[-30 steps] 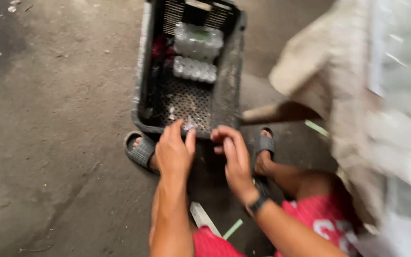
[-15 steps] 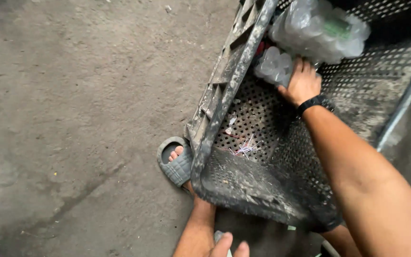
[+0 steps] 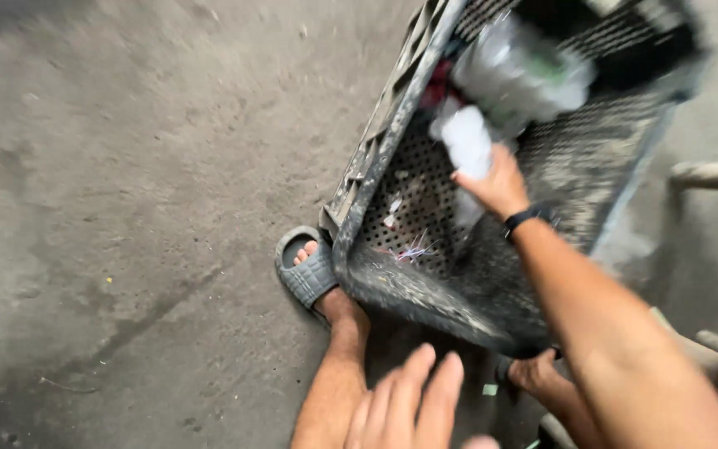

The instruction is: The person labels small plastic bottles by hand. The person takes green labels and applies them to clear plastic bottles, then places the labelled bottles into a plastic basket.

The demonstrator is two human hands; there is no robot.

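Black perforated plastic crate (image 3: pixel 425 274), scuffed and dusty, sits tilted on the grey concrete floor (image 3: pixel 126 208), and I have my right hand (image 3: pixel 496 185) inside it, fingers curled around a blurred white crumpled plastic bottle (image 3: pixel 469 140) near the crate's middle. More clear plastic bottles (image 3: pixel 525 75) lie at the far end. My left hand (image 3: pixel 413 407) hovers near me, fingers spread, empty, beside my grey rubber sandal (image 3: pixel 305 270).

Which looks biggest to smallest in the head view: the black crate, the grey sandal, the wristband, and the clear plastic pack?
1. black crate
2. clear plastic pack, blurred, so its outline is unsure
3. grey sandal
4. wristband
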